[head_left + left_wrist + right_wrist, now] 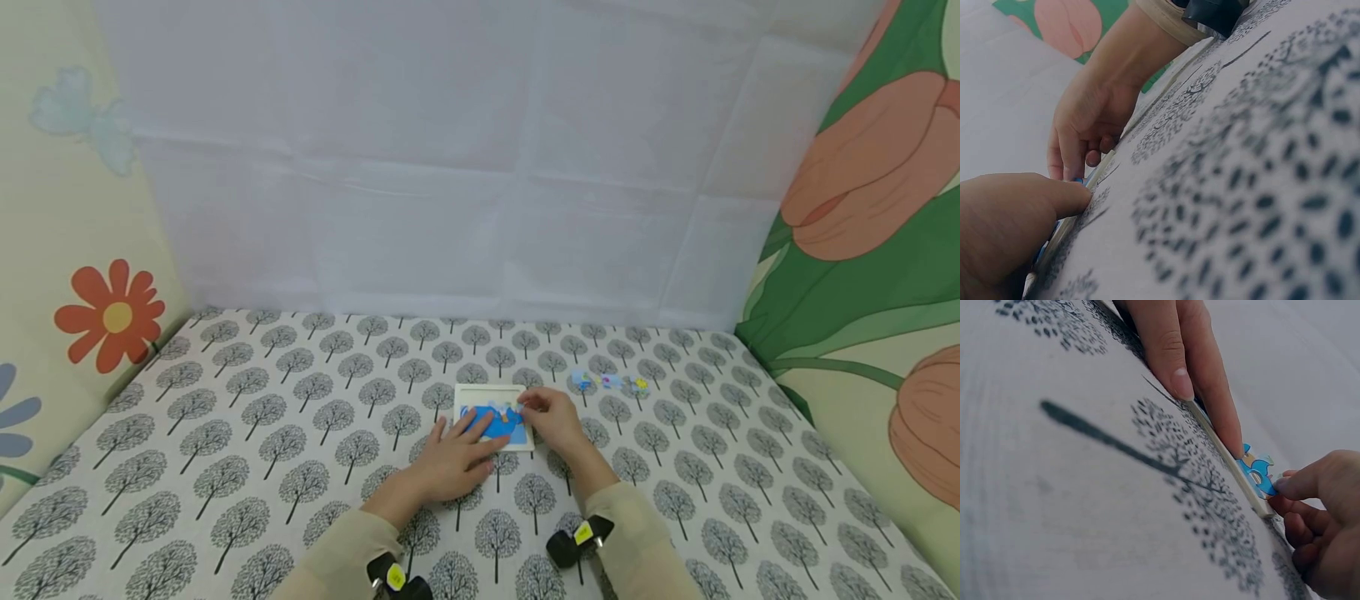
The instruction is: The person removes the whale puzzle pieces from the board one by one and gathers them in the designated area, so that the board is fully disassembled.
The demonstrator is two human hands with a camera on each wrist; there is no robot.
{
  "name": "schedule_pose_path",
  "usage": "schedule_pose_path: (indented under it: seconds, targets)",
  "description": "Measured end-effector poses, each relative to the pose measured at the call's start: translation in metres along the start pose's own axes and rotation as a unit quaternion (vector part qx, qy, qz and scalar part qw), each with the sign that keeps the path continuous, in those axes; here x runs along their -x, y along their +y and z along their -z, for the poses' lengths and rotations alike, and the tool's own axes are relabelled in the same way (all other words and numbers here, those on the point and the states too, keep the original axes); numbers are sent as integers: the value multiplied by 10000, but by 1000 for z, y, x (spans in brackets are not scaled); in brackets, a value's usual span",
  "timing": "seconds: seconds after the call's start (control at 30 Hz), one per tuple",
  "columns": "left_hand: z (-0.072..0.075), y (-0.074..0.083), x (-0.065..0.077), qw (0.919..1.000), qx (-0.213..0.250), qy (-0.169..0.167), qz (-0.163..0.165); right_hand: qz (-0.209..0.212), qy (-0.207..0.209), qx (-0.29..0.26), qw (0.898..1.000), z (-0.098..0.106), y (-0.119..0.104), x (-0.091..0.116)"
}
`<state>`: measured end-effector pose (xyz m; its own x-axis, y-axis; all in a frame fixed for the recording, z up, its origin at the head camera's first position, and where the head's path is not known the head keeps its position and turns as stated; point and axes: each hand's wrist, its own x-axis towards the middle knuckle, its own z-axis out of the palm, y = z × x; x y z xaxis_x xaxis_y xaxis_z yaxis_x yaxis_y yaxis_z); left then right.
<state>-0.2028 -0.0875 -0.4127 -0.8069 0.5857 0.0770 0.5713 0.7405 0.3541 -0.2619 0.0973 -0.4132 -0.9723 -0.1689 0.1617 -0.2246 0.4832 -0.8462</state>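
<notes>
A small puzzle board [491, 388] with a white rim lies on the cloth, its lower part filled with a blue picture [480, 427]. My left hand [453, 457] is spread over its left and lower side, fingers straight across the picture. At the board's right edge, my right hand [553, 417] pinches a puzzle piece between thumb and fingers. In the right wrist view this blue piece [1261, 474] stands tilted up over the rim. The left index fingertip [1237, 447] presses right beside it. From the left wrist, the left thumb [1072, 197] covers much of the board.
Loose puzzle pieces lie in a row up and right of the board: a light blue one [581, 381], one with purple [608, 382] and one with yellow [640, 385]. A tree-print cloth [300, 417] covers the table. A white sheet [420, 167] hangs behind.
</notes>
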Motion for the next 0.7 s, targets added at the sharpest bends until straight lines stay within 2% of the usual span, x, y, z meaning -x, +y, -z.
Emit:
schedule_pose_path:
  seconds: [0.3, 0.57, 0.7]
  targets:
    - [0, 1, 0, 10000, -17, 29, -16, -49, 80, -84, 9999, -1, 2, -1]
    - [2, 2, 1, 10000, -8, 49, 1, -389, 296, -455, 9978, -2, 1, -5]
    - [2, 2, 1, 10000, -21, 48, 11, -442, 257, -684, 9964, 1, 2, -6]
